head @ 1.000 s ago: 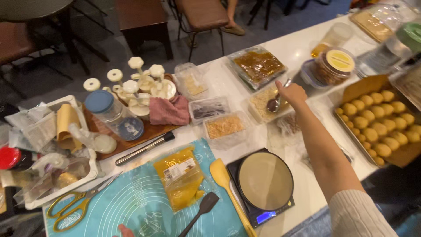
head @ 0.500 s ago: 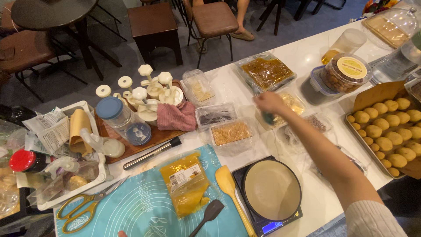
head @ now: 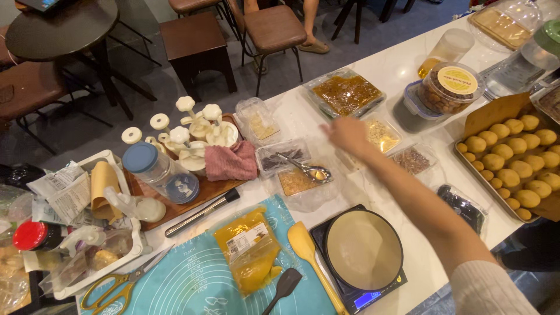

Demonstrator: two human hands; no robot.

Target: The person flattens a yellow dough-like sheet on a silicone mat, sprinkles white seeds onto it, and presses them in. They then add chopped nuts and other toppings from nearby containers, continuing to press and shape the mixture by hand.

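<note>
**Head view.** Only the person's right hand [head: 349, 135] shows. The arm reaches out from the lower right, passing just right of the digital scale [head: 363, 300] and the shallow bowl [head: 363, 249] that sits on it. The hand is blurred and hangs beyond the scale, over the cluster of small clear trays. It looks released, with the fingers loose and nothing in them. The left hand is out of sight.

A metal spoon [head: 303, 168] lies just beyond the scale and to its left, apart from the hand. Its bowl rests on the tray of golden crumbs [head: 294, 182] and its handle runs back over the tray of dark bits [head: 281, 155]. Under the hand is a tray of pale chopped pieces [head: 383, 136], and a tray of brown bits [head: 413, 160] sits beyond the scale to its right.

A yellow spatula [head: 305, 245] lies on the blue mat [head: 186, 283], touching the scale's left edge. Rows of yellow dough balls [head: 513, 160] lie well to the scale's right on the white bench [head: 396, 73].

Judging from this, the step in hand is work among the filling trays, with the spoon set down. Taking the spoon would call for bringing the hand back toward the scale and closing the fingers on the handle, without tipping the light trays.
</note>
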